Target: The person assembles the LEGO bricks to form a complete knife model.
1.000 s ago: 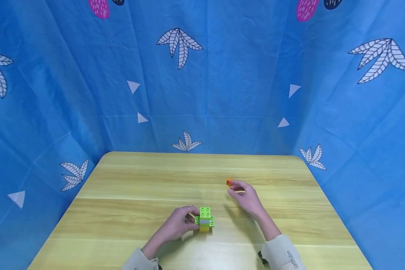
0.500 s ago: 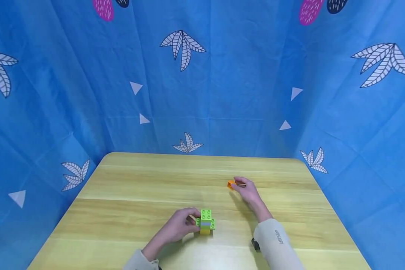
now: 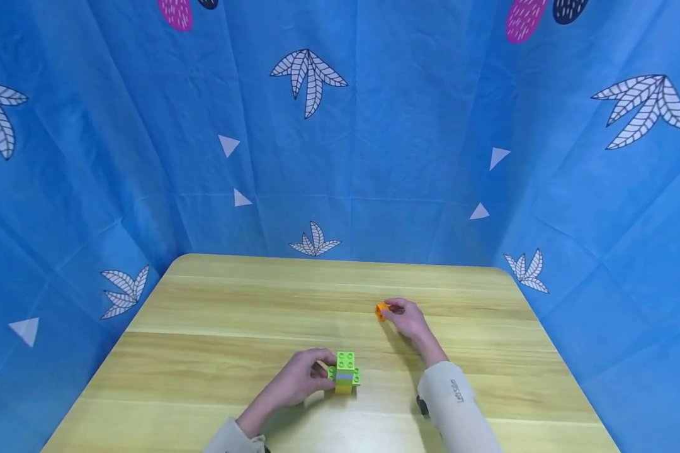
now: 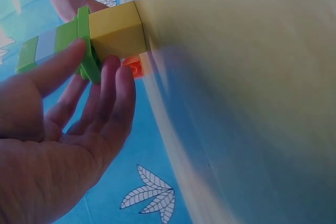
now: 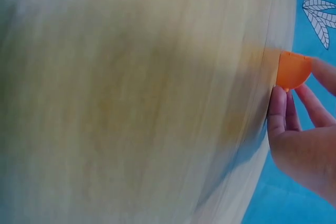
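In the head view, my left hand (image 3: 300, 380) pinches the left side of an upright stack of building blocks (image 3: 345, 372). The left wrist view shows the stack's yellow block (image 4: 116, 29) at the base, a thin green plate (image 4: 86, 45) above it, then green and pale lavender blocks. My thumb presses that plate, with fingers on its other side. Farther back on the right, my right hand (image 3: 410, 321) pinches a small orange building block (image 3: 381, 311). Its rounded side (image 5: 294, 70) shows in the right wrist view; it sits at the tabletop surface between thumb and fingers.
Both hands work over a light wooden table (image 3: 232, 302) with rounded far corners. A blue patterned curtain (image 3: 408, 138) surrounds its back and sides. The two blocks being held stand a short way apart.
My right hand has closed its thumb onto the orange block and turned it, its hollow side now facing left. The left hand and the stack have stayed nearly still.
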`<state>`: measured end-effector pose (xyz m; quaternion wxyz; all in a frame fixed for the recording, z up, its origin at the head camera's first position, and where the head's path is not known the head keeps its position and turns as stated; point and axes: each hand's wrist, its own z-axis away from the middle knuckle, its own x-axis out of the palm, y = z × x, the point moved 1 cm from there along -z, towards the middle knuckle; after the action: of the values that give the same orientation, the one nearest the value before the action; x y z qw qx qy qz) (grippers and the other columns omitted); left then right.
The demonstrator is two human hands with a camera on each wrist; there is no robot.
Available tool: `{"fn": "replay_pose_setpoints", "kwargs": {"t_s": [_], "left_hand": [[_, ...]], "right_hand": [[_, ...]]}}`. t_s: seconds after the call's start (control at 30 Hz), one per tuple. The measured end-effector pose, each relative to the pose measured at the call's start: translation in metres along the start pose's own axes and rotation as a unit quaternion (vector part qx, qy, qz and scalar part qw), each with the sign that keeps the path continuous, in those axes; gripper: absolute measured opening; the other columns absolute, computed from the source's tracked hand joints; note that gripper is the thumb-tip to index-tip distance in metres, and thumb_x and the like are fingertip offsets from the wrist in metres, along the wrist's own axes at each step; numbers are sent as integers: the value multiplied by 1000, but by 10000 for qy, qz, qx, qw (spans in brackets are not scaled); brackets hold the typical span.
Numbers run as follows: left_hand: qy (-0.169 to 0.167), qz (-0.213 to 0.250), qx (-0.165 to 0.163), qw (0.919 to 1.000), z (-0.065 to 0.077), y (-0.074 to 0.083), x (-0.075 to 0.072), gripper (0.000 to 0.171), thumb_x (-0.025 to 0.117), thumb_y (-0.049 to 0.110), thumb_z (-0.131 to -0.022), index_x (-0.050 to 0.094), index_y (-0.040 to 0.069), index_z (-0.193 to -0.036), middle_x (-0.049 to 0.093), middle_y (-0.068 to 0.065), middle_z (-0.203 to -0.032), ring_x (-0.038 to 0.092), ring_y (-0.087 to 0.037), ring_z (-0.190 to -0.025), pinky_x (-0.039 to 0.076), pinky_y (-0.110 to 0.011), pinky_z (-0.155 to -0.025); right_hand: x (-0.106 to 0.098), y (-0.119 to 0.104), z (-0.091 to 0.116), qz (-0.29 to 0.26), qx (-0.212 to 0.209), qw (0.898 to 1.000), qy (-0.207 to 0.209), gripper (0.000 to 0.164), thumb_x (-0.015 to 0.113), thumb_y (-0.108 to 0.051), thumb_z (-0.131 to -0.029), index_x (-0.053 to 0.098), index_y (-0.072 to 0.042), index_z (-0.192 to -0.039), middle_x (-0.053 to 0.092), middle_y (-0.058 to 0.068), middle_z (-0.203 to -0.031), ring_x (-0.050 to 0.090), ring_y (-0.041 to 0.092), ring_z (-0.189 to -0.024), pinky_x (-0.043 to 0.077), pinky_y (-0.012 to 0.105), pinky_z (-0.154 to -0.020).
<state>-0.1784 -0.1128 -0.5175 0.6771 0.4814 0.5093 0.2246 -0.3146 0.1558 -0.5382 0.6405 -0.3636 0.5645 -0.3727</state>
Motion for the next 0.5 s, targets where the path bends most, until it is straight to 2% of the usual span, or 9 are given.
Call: {"fn": "replay_pose_setpoints", "kwargs": {"t_s": [0.17, 0.4, 0.5], "left_hand": [[-5, -9, 9, 10000, -1, 1, 1, 32, 82, 2, -84, 70, 7, -113, 70, -12, -118, 65, -15, -92, 58, -21, -79], [-8, -32, 30, 10000, 0, 2, 1, 30, 81, 3, -84, 70, 7, -112, 69, -12, -117, 65, -13, -91, 57, -18, -78], [-10, -25, 21, 10000, 0, 2, 1, 31, 81, 2, -84, 70, 7, -112, 70, -12, -118, 65, -14, -91, 57, -19, -78]], "right_hand": [[-1, -1, 2, -24, -31, 9998, -203, 35, 70, -8, -98, 65, 3, -131, 67, 20, -122, 63, 30, -110, 55, 33, -86], [1, -2, 3, 139, -202, 9993, -281, 38, 75, -5, -94, 66, 3, -130, 67, 21, -120, 63, 30, -109, 56, 42, -95], [2, -3, 3, 124, -157, 9994, -279, 41, 77, -6, -92, 66, 2, -130, 67, 21, -121, 63, 30, -109, 58, 38, -92]]}}
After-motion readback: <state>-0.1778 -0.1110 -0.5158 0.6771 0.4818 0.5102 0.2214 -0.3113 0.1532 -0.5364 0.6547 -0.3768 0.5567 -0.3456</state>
